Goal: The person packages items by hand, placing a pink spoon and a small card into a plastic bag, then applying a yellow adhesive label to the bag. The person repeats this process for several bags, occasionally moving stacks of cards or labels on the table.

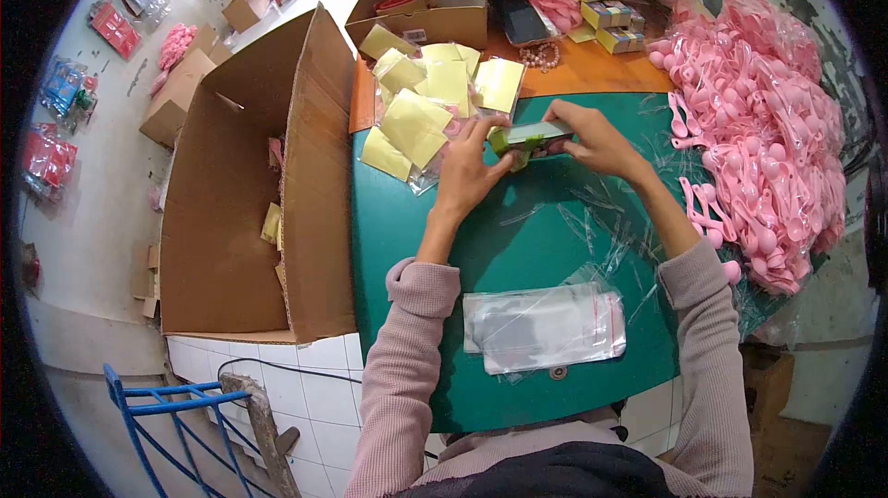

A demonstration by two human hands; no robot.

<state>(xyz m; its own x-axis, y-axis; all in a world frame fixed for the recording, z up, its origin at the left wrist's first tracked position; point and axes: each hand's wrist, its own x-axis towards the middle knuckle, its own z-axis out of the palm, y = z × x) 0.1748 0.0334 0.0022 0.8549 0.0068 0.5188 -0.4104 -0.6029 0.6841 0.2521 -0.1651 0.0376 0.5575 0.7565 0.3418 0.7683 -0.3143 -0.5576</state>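
Above the far part of the green table (518, 248), a small flat box (535, 133) with a grey top and bright green at one end is between my hands. My left hand (469, 163) is closed around its left end, fingertips at the green part. Thumb and fingers of my right hand (597, 142) pinch the right end. What the box contains is hidden. Just left of my left hand lie clear packets with yellow cards (413, 126), with some pink showing beneath. Closer to my body is a stack of clear plastic bags (555, 327).
Pink plastic spoons (758, 156) are heaped along the right side, near my right forearm. A tall open carton (319, 174) stands against the table's left edge. Small boxes (610, 17), a dark phone-like slab (523, 19) and another carton (421, 26) are at the back.
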